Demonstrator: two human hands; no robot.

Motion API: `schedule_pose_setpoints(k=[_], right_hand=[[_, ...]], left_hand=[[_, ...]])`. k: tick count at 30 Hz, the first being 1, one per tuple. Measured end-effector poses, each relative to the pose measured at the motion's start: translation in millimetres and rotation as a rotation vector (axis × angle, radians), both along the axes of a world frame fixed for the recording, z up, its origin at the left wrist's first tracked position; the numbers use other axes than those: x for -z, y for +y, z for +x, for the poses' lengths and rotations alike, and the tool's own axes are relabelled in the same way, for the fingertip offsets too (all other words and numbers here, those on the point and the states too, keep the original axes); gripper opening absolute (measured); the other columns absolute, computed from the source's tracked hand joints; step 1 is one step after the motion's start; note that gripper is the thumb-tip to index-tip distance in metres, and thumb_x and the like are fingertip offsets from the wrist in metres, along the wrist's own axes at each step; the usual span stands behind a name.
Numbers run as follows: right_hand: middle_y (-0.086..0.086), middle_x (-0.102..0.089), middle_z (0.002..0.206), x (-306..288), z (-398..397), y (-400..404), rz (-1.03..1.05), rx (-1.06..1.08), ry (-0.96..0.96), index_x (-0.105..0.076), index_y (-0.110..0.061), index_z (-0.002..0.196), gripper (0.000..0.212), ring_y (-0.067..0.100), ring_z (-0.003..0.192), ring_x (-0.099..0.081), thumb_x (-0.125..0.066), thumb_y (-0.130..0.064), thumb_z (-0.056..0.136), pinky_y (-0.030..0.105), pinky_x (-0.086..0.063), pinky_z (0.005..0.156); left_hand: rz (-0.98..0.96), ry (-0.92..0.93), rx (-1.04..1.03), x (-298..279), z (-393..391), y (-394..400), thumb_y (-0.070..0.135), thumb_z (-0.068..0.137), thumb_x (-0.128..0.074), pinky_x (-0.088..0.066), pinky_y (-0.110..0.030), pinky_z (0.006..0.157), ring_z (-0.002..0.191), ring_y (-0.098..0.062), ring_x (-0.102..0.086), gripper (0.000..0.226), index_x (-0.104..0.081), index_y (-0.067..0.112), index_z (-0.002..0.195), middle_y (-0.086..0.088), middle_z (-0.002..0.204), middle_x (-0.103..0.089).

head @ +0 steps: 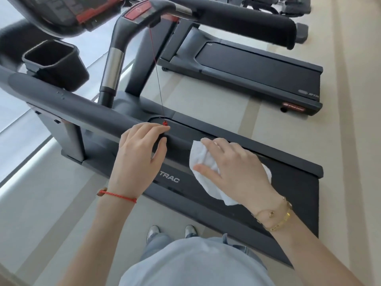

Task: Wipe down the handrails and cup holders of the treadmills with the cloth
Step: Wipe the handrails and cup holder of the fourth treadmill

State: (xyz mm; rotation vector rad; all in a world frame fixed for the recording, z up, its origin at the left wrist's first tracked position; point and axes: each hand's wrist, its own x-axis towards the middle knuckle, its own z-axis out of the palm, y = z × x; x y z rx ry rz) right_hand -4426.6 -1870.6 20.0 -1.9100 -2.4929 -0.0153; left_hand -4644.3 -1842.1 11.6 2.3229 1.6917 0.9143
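On near handrail (78, 104): left hand (138, 159) fingers wrapped around it, far end hidden; right hand (233, 168) fingers spread, pressing white cloth (203, 159), mostly covered, beside the left.

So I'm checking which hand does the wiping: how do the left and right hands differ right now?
The left hand is bare and grips the near handrail, fingers curled over it; the right hand lies flatter, fingers spread, pressing the white cloth on the rail. The left hand sits by the red clip of the safety cord; the right is further along. The left wrist has a red string bracelet, the right gold ones. Both touch the same rail.
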Motion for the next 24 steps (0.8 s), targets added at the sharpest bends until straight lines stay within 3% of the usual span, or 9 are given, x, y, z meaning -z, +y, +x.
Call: schedule_pose_setpoints(k=[3,6,9,14,19,24], right_hand=[[-0.002,-0.058,0.110,4.1,-26.2,16.9,0.067,-0.005,-0.051,-0.037,-0.027,0.137,0.073,0.022,0.086,-0.059,-0.004,-0.071,0.089,0.033,-0.044,0.065],[-0.001,-0.062,0.096,8.3,-45.1,25.8,0.137,0.012,-0.032,-0.049,-0.024,0.128,0.068,0.022,0.075,-0.059,-0.009,-0.067,0.094,0.031,-0.042,0.060],[0.000,-0.065,0.100,12.6,-40.7,14.6,0.233,0.068,0.013,-0.058,-0.022,0.127,0.061,0.024,0.077,-0.060,-0.018,-0.060,0.101,0.036,-0.051,0.065],[-0.002,-0.066,0.094,12.5,-45.8,5.8,0.297,0.234,0.002,-0.064,-0.023,0.115,0.050,0.026,0.076,-0.060,-0.021,-0.047,0.103,0.036,-0.047,0.065],[0.002,-0.065,0.094,13.4,-111.3,43.1,0.240,0.216,0.038,-0.062,-0.021,0.117,0.051,0.027,0.081,-0.059,-0.020,-0.047,0.103,0.041,-0.049,0.073],[-0.001,-0.068,0.099,17.1,-102.7,28.7,0.390,0.244,0.046,-0.067,-0.019,0.115,0.046,0.025,0.084,-0.061,-0.028,-0.041,0.105,0.039,-0.051,0.075]], left_hand=[[0.009,0.003,0.016,-2.1,-15.2,11.6,0.016,0.097,-0.054,-0.039,-0.044,0.105,0.117,-0.021,-0.056,0.024,-0.066,0.015,0.117,0.002,0.117,-0.066],[0.010,0.017,0.048,-3.6,-33.3,25.1,0.016,0.097,-0.054,-0.039,-0.045,0.105,0.115,-0.021,-0.058,0.024,-0.066,0.015,0.117,0.002,0.117,-0.066],[-0.006,0.044,0.107,-4.0,-49.3,39.6,0.015,0.097,-0.054,-0.036,-0.042,0.108,0.115,-0.022,-0.058,0.024,-0.066,0.014,0.118,0.001,0.117,-0.066],[-0.025,0.080,0.180,-6.9,-70.1,61.8,0.015,0.097,-0.055,-0.031,-0.037,0.109,0.115,-0.023,-0.056,0.023,-0.065,0.014,0.117,0.001,0.116,-0.066],[-0.033,0.112,0.254,-3.6,-87.8,79.8,0.016,0.098,-0.054,-0.032,-0.036,0.107,0.110,-0.024,-0.060,0.022,-0.067,0.013,0.116,0.000,0.113,-0.068],[-0.014,0.097,0.331,1.9,-97.6,89.2,0.020,0.102,-0.043,-0.035,-0.038,0.107,0.101,-0.021,-0.062,0.027,-0.068,0.015,0.109,0.004,0.108,-0.069]])
